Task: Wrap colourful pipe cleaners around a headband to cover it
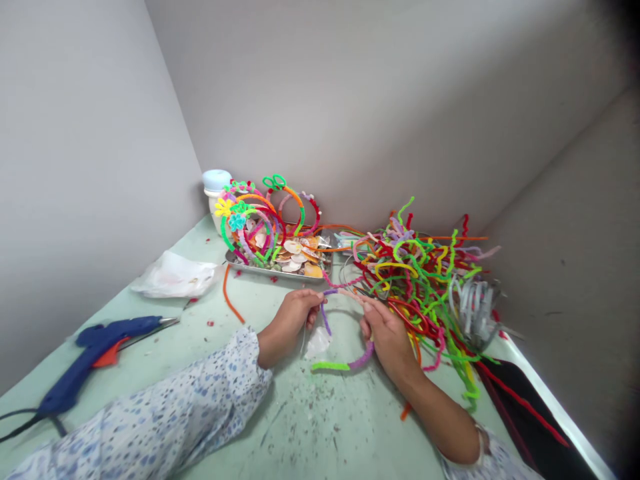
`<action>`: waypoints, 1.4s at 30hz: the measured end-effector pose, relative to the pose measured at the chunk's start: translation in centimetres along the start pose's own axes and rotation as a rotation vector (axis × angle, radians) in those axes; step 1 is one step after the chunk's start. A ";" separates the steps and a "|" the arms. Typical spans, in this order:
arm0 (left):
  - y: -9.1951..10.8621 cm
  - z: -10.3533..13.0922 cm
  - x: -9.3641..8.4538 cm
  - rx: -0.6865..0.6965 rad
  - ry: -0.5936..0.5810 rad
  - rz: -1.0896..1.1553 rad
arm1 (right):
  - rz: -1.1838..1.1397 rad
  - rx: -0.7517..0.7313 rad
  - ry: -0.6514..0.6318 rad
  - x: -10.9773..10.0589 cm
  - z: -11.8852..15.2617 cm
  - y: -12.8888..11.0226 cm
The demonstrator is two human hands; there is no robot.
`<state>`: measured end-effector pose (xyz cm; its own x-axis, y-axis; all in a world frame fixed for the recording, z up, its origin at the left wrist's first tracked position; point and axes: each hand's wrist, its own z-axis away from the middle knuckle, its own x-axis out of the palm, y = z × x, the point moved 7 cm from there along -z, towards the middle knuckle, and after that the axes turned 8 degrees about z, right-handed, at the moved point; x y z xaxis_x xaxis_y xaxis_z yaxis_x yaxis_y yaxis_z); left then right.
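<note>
At the near left, a blue plastic glue gun (115, 330) with an orange trigger (111, 353) is being supported by the pale green tabletop (280, 427), its metal tip being aimed to the right. Farther off, a crumpled translucent white plastic bag (175, 275) is being borne by the same surface. At the far left, a white bottle with a pale blue lid (217, 181) is being partly hidden by colourful fuzzy hoops with flower shapes (300, 217). These are being held up in a shallow metal tray (280, 274), where pale and orange seashells (295, 259) are also being contained. In front of it, a bent orange fuzzy strand (231, 299) is being supported.

In the middle, a curved fuzzy band of purple, pink and green (363, 359) is being held between both hands, above the tabletop. Its purple part is being pinched by the nearly closed left hand (294, 320), from which a thin purple strand (327, 320) is being hung. The pink part is being gripped by the curled fingers of the right hand (393, 337), while the green end is being pointed left.

To the right, a tangled heap of multicoloured fuzzy strands (420, 267) is being spread beside a bundle of greyish translucent loops (473, 310).
</note>
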<state>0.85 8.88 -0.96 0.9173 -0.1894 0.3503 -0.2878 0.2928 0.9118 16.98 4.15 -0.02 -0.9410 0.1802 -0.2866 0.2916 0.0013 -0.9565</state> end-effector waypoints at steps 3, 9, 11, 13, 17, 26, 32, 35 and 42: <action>0.2 0.0 0.0 -0.019 0.005 0.037 | 0.008 0.002 0.007 0.0 0.0 0.0; 0.3 0.0 0.2 -0.064 -0.014 0.124 | 0.032 0.004 -0.001 0.0 0.0 -0.2; 0.1 0.0 0.2 -0.082 -0.022 0.158 | 0.041 0.007 -0.003 0.0 0.0 -0.3; -0.1 -0.1 0.2 -0.114 -0.031 0.205 | 0.048 0.002 -0.006 0.0 0.0 -0.3; -0.8 0.0 0.5 -0.219 -0.080 0.357 | 0.037 -0.005 -0.014 0.0 0.1 -0.2; -0.2 0.3 1.2 -0.169 -0.177 0.410 | 0.008 0.003 -0.014 0.0 -0.1 -0.2; 0.3 0.2 1.0 -0.038 -0.161 0.203 | 0.010 0.022 -0.024 0.0 -0.1 0.0; 0.4 0.0 0.4 0.067 -0.078 0.039 | 0.016 0.017 -0.027 0.0 -0.1 0.1; 1.5 0.3 -0.7 0.342 0.088 -0.366 | 0.024 0.000 -0.031 0.1 0.0 -0.1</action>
<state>-0.28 9.17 0.27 0.9903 -0.1382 -0.0111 -0.0034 -0.1042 0.9946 16.84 4.13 0.04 -0.9385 0.1493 -0.3114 0.3145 -0.0031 -0.9492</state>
